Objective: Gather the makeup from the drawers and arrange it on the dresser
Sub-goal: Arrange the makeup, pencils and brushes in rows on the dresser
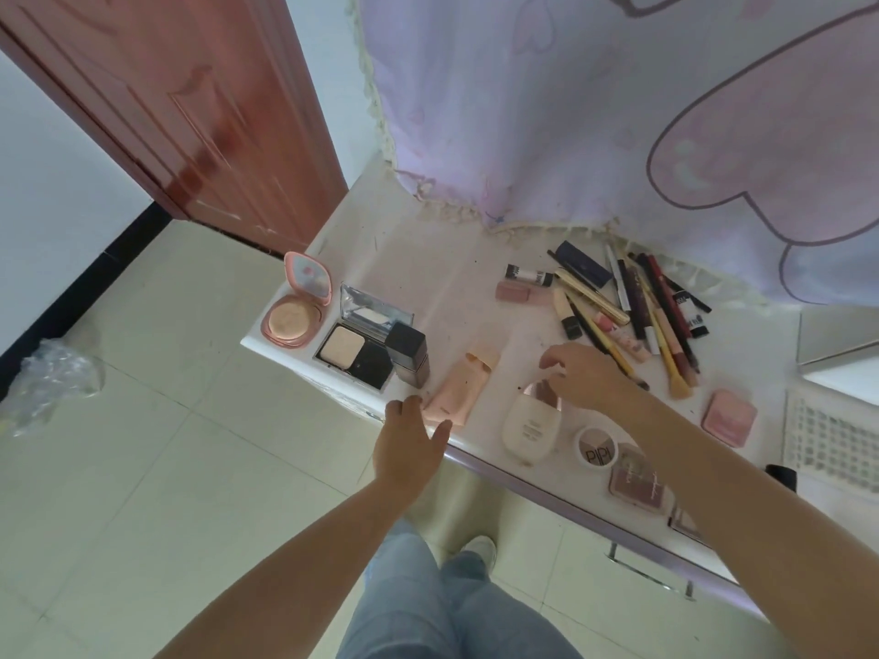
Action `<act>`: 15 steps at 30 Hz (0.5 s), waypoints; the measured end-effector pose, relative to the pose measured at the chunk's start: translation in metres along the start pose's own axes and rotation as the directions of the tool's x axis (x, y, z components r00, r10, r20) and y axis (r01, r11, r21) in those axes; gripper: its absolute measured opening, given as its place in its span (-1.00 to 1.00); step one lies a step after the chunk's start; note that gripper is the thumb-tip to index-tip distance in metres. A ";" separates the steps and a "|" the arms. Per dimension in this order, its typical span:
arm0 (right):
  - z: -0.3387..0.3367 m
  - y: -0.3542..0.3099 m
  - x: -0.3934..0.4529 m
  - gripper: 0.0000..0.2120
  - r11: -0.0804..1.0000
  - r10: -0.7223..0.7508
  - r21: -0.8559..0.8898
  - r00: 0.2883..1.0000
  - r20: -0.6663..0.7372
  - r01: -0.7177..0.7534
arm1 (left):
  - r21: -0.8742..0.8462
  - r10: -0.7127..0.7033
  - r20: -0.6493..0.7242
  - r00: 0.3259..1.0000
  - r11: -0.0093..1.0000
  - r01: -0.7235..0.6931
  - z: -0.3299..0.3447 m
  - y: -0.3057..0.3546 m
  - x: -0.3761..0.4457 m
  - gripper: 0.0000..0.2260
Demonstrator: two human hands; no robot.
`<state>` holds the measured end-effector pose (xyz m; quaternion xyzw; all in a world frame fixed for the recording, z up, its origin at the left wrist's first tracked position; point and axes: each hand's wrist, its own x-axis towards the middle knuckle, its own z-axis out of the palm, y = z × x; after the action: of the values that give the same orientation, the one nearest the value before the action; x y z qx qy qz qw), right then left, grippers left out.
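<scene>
Now, mid-arranging:
Pink tube (459,390): flat on dresser (456,297) front edge — prob. light, soft, squashy; take it mid-body.
L hand (409,442): fingers loose, touching tube's end, gripping nothing.
R hand (587,378): fingers relaxed over white bottle (530,428) cap — not clamped.
Pencils (651,316): loose heap at back, roll-prone.

Your white dresser top (442,278) carries, from its left end, an open pink round compact (296,311), an open black powder compact (361,342), a dark square bottle (409,354), a peach tube (463,385), a cream bottle (530,428), a round palette (597,448), and a heap of pencils and brushes (642,311) at the back.
</scene>
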<state>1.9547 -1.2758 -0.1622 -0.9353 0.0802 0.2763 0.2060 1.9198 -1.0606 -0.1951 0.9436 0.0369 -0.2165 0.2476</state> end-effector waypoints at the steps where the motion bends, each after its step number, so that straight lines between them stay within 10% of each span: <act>1: 0.002 0.001 0.000 -0.69 0.999 0.025 -0.023 0.999 0.021 -0.024 | 0.031 0.032 -0.009 0.999 0.999 -0.031 0.001 -0.004 -0.005 -0.57; 6: 0.014 -0.005 -0.002 -0.43 0.999 0.036 0.027 0.993 0.114 -0.039 | 0.170 0.207 -0.028 0.978 0.965 -0.200 0.000 -0.009 -0.028 -0.60; 15: 0.012 -0.014 -0.020 -0.77 0.867 0.180 0.443 0.972 0.149 -0.228 | 0.229 0.492 0.073 0.867 0.838 -0.495 -0.007 0.011 -0.027 -0.58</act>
<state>1.9362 -1.2573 -0.1560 -0.8314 0.2306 0.3176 0.3935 1.9003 -1.0659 -0.1735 0.9429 -0.2351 -0.1537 0.1790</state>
